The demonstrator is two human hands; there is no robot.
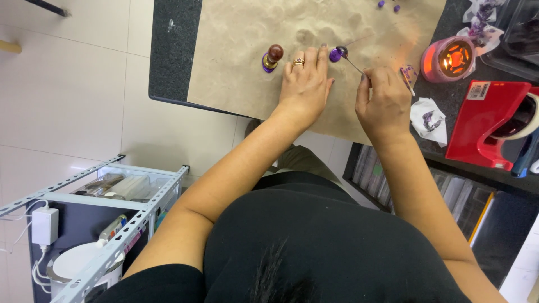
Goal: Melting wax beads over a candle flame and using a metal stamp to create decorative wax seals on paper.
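A dark surface (174, 56) carries a tan paper sheet (247, 45). I see my left hand (305, 84) lying flat on it, fingers together, tips just beside a purple wax blob (334, 55). My right hand (384, 98) has its fingers pinched on a small spoon (349, 59), its bowl touching the blob. A wooden-handled stamp (272, 57) stands left; a lit candle warmer (448, 60) glows right.

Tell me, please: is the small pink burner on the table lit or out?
Lit. The pink burner glows orange inside, with a bright flame visible through its opening, and warm light falls on the brown paper beside it.
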